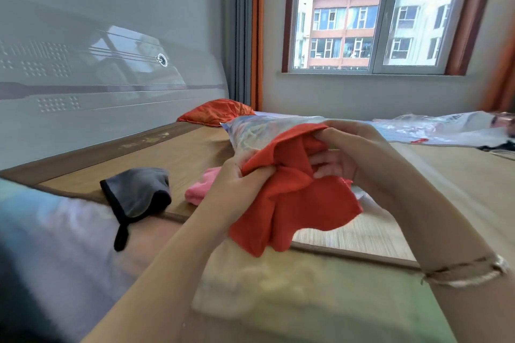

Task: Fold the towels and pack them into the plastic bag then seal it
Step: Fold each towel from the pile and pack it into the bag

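A bed covered with a woven mat is seen, on which a grey cloth, a pink towel, an orange pillow near the headboard and a crumpled plastic sheet are laid.

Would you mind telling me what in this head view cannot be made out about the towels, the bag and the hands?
- Plastic bag: its mouth is hidden behind the red towel and the right hand, so how far the towel is in cannot be told.
- Pink towel: mostly hidden behind the left hand; folded or not is unclear.
- Second plastic bag: blurred, cut off by the right edge.
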